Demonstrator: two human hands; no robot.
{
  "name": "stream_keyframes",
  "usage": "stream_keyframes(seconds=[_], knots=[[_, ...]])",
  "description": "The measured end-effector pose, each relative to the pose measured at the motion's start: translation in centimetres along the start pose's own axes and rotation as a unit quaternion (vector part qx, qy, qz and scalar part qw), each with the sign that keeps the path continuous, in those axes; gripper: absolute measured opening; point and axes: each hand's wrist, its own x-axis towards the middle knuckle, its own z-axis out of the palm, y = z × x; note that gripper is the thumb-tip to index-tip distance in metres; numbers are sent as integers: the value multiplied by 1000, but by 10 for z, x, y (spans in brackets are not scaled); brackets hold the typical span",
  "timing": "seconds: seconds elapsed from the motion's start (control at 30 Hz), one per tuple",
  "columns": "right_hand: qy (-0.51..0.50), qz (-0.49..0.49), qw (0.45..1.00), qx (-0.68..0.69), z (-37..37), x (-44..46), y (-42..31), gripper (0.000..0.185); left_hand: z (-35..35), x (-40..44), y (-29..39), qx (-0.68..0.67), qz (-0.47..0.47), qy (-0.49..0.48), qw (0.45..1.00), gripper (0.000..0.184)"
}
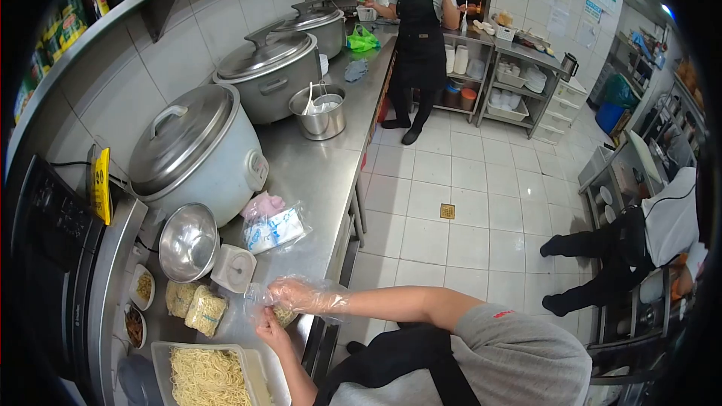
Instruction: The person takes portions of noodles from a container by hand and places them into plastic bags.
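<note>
Right hand (299, 295) and left hand (275, 332) both grip the bag (285, 316), seemingly to steady it between them (the scale (234, 268) stands near, perhaps for easy reach)

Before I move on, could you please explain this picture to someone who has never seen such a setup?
There is no machine here: a person works with two bare hands, and a camera on their head takes this one wide, curved view forward and down. Both hands meet at some clear plastic: the right hand, covered in clear film, and the left hand. Exactly how the fingers grip is too small to tell.

On the steel counter are a noodle tub, bagged noodles, and a metal bowl that seems to sit on a dial scale. Behind them stands a large lidded cooker. Two other people are further off.
</note>
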Motion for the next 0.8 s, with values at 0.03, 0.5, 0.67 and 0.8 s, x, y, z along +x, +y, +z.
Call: stream_keyframes(seconds=[0.03, 0.5, 0.67, 0.8], knots=[[6, 3, 1000, -12, -1, -1, 0, 20, 2, -1, 0, -1, 3, -3, 1000, 31], [-23, -35, 984, -171, 19, -30, -5, 17, -4, -48, -7, 114, 85, 70, 987, 30], [6, -32, 980, -194, 17, -49, 2, 12, -6, -57, -19, 169, 115, 59, 977, 27], [-13, -22, 980, -199, 15, -44, 0, 10, -10, -54, -23, 125, 24, 12, 992, 25]])
